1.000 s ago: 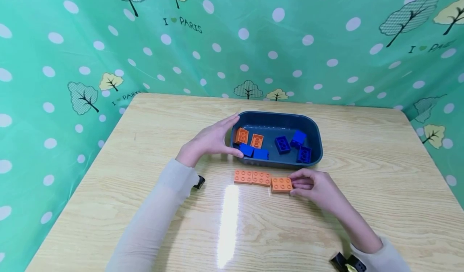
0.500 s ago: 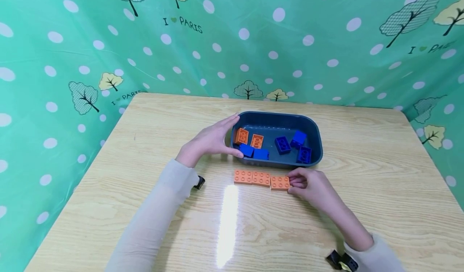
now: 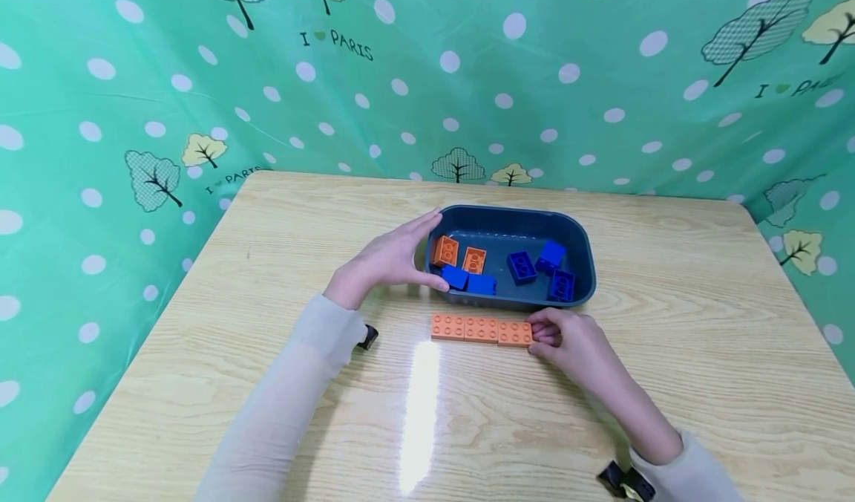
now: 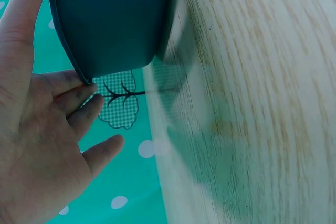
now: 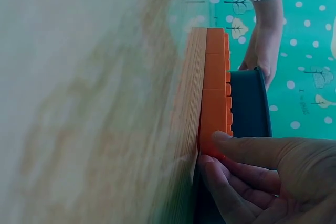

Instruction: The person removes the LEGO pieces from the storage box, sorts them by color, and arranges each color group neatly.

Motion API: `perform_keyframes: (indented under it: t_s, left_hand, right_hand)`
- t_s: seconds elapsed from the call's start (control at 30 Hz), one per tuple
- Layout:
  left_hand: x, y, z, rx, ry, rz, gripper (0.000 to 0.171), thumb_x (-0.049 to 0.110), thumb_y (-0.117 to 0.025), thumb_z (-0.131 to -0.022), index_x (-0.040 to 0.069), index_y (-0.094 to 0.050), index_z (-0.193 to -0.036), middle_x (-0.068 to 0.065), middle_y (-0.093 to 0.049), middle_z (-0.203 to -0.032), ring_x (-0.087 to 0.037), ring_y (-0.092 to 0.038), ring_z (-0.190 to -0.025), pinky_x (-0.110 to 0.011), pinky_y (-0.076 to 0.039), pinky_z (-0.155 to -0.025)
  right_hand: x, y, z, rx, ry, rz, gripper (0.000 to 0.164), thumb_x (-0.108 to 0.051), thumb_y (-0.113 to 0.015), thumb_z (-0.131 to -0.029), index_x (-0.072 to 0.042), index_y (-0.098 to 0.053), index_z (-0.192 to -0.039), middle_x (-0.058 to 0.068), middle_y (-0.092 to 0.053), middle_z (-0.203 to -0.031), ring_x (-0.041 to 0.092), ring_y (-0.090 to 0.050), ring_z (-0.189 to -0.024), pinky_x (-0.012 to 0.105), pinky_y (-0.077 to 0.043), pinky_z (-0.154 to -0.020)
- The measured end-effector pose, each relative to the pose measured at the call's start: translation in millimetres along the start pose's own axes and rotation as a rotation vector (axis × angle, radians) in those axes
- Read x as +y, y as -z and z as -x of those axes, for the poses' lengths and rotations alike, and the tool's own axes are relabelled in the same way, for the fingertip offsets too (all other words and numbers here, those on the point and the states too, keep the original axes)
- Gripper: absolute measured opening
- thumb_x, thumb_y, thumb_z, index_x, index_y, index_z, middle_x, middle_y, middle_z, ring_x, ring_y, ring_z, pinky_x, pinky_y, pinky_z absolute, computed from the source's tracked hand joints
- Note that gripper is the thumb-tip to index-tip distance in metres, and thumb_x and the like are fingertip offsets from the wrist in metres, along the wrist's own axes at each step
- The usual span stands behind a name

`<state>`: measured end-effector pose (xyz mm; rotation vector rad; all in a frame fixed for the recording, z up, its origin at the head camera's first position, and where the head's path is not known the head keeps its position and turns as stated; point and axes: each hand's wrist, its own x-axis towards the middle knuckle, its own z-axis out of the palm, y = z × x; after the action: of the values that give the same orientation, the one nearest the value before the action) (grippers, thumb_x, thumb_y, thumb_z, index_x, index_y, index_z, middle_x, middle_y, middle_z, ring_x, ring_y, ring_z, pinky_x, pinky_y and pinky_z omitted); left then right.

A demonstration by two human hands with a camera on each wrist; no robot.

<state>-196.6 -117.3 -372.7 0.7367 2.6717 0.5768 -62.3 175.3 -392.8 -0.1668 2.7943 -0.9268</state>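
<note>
Three orange building blocks lie end to end on the table in a straight row, studs up. My right hand pinches the right-hand orange block at its end between thumb and fingers; in the right wrist view the thumb touches its side. A dark blue bin stands just behind the row. My left hand rests against the bin's left end, thumb and fingers spread wide along the rim. In the left wrist view its fingers are fairly straight, some touching the rim.
Inside the bin lie two orange blocks at the left and several blue blocks. The wooden table extends around the bin. A green dotted cloth hangs behind the table and at its sides.
The right hand has moved the right-hand orange block slightly left and away from me, from a step out of line to flush with the other two. The left hand and bin stay put.
</note>
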Motion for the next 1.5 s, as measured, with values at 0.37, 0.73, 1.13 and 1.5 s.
perform_keyframes:
  t_s: [0.37, 0.73, 1.13, 1.5]
  left_hand:
    - [0.2, 0.5, -1.1, -0.003, 0.004, -0.009, 0.127, 0.073, -0.077, -0.067, 0.024, -0.009, -0.162, 0.008, -0.004, -0.17, -0.023, -0.014, -0.157, -0.05, -0.025, -0.124]
    - [0.5, 0.1, -0.1, 0.0, 0.005, -0.003, 0.128, 0.074, -0.077, -0.066, 0.025, -0.009, -0.162, 0.009, -0.003, -0.17, -0.022, -0.014, -0.157, -0.05, -0.027, -0.124]
    - [0.1, 0.7, 0.6, -0.004, 0.003, -0.002, 0.128, 0.074, -0.076, -0.066, 0.025, -0.007, -0.162, 0.009, -0.002, -0.17, -0.022, -0.013, -0.157, -0.05, -0.026, -0.124]
    - [1.3, 1.1, 0.8, -0.005, 0.003, -0.001, 0.128, 0.073, -0.077, -0.067, 0.025, -0.007, -0.162, 0.009, -0.002, -0.17, -0.022, -0.013, -0.157, -0.05, -0.028, -0.124]
  right_hand:
    - [0, 2, 4, 0.028, 0.017, -0.024, 0.029, -0.005, -0.08, -0.082, -0.002, -0.071, -0.109, 0.009, -0.075, -0.097, 0.017, -0.073, -0.085, 0.027, -0.061, -0.072]
    - [-3, 7, 9, 0.055, 0.058, -0.024, 0.029, -0.004, -0.081, -0.08, -0.002, -0.072, -0.108, 0.008, -0.075, -0.097, 0.017, -0.072, -0.084, 0.026, -0.061, -0.071]
    - [-5, 14, 14, 0.088, 0.075, -0.073, 0.026, -0.006, -0.08, -0.082, -0.004, -0.072, -0.107, 0.008, -0.076, -0.098, 0.016, -0.072, -0.085, 0.025, -0.061, -0.073]
    - [-12, 19, 10, 0.136, 0.092, -0.172, 0.022, -0.008, -0.077, -0.086, -0.005, -0.072, -0.107, 0.01, -0.076, -0.101, 0.017, -0.073, -0.087, 0.028, -0.062, -0.077]
